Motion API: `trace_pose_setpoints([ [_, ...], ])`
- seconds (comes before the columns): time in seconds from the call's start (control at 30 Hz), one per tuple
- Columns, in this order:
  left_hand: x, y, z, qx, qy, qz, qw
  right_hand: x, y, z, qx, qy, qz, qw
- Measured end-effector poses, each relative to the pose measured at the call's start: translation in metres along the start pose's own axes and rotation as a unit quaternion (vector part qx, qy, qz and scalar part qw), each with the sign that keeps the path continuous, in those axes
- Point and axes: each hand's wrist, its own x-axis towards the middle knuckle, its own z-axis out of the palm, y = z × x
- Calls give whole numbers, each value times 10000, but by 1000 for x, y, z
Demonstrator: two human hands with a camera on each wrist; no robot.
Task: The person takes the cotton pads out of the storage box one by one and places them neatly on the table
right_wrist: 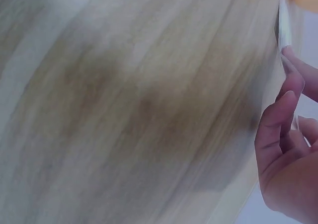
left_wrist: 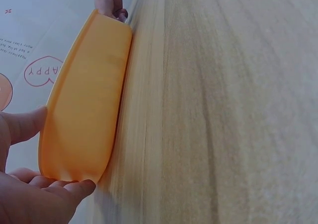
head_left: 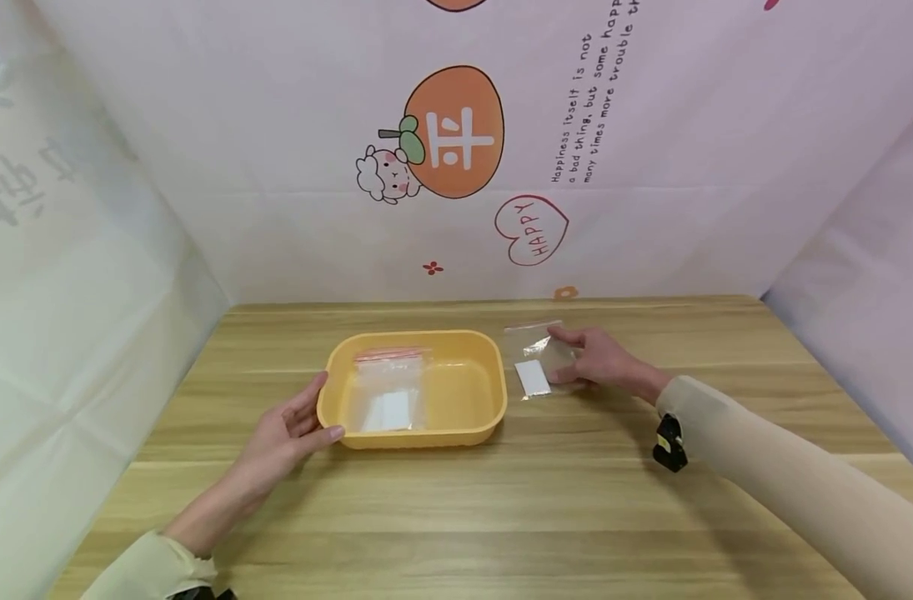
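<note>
A yellow plastic tray (head_left: pixel 464 435) sits on the wooden table with clear zip-lock bags (head_left: pixel 387 392) in its left half, white cards or labels visible in them. My left hand (head_left: pixel 279 442) grips the tray's left end, thumb on the near rim and fingers around the side; the left wrist view shows this grip on the tray (left_wrist: pixel 87 95). To the right of the tray, my right hand (head_left: pixel 602 360) pinches the right edge of another clear zip-lock bag (head_left: pixel 534 346) with a white card in it. In the right wrist view the bag (right_wrist: pixel 284 28) appears edge-on beyond the fingers.
The wooden table (head_left: pixel 456 517) extends in front of the tray and to both sides. A white printed cloth (head_left: pixel 313 242) stands as a backdrop behind it, with pale side walls left and right.
</note>
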Motion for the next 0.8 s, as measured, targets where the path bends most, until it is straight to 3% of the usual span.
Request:
trace_pose_setpoints([
  [0.33, 1, -1, 1, -144, -53, -18, 9999, 1, 2, 3, -878, 289, -124, 9956],
  [0.8, 0, -1, 1, -156, -45, -3, 9999, -2, 2, 2, -767, 121, -46, 9970],
])
